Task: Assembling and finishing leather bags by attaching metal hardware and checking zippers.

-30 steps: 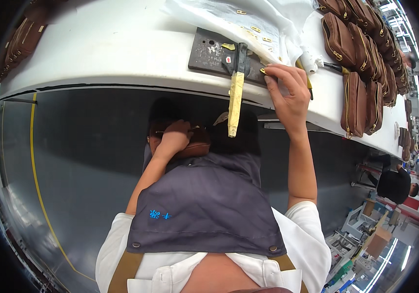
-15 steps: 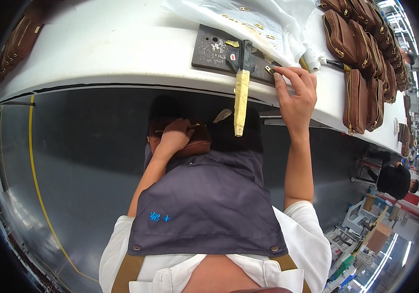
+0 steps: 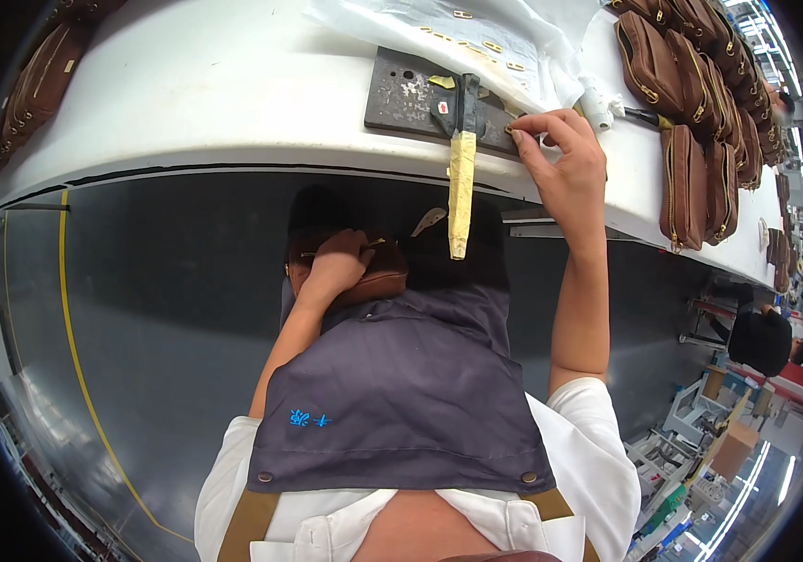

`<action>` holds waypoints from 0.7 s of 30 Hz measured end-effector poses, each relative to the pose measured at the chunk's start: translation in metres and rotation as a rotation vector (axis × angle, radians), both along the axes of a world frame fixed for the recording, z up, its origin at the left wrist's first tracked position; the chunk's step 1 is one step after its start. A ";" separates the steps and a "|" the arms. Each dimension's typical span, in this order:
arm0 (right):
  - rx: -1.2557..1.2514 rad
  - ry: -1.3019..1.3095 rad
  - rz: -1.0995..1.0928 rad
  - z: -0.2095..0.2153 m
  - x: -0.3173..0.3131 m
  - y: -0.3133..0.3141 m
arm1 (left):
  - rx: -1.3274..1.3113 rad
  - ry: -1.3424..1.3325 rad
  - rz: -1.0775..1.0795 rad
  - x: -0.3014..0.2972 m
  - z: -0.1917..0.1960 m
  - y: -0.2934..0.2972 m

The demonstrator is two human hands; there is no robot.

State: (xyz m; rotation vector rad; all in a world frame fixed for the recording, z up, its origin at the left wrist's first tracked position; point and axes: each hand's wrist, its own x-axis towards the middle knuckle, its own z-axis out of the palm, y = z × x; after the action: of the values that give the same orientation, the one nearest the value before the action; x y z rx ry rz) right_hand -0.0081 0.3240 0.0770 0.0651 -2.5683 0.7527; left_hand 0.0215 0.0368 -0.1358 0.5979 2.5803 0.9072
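Observation:
My left hand (image 3: 339, 265) rests on a brown leather zip pouch (image 3: 385, 283) on my lap, its fingers curled over the top by the gold zip. At the table's edge my right hand (image 3: 565, 161) is closed in a pinch, thumb and forefinger on a small gold metal fitting (image 3: 510, 128). That fitting sits by the right end of a dark metal plate (image 3: 394, 105). Across the plate lies a hammer (image 3: 460, 187) with a black head and a yellow tape-wrapped handle, which juts over the edge towards me.
Several gold fittings (image 3: 492, 45) lie on a translucent plastic sheet (image 3: 373, 13) beyond the plate. A white roll-like thing (image 3: 595, 105) stands right of it. Rows of brown pouches (image 3: 683, 187) fill the table's right side; more pouches (image 3: 45, 80) are at far left. Another person (image 3: 759, 342) is at far right.
My right hand has shifted slightly, its fingertips closing on the gold fitting that lay beside them. My left hand stays on the pouch.

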 end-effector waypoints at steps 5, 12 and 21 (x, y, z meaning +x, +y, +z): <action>-0.047 0.033 0.009 -0.002 0.002 -0.001 | 0.009 0.030 -0.001 0.001 -0.002 0.000; -0.013 0.091 0.053 -0.006 0.010 0.002 | -0.009 -0.018 -0.001 -0.001 0.001 0.001; 0.011 0.114 -0.001 -0.006 0.014 0.009 | -0.013 -0.036 -0.003 -0.001 -0.002 0.000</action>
State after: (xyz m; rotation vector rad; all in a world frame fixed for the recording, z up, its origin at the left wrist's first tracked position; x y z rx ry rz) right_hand 0.0064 0.3325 0.0710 0.1066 -2.4639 0.7135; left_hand 0.0201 0.0364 -0.1379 0.5773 2.5507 0.8919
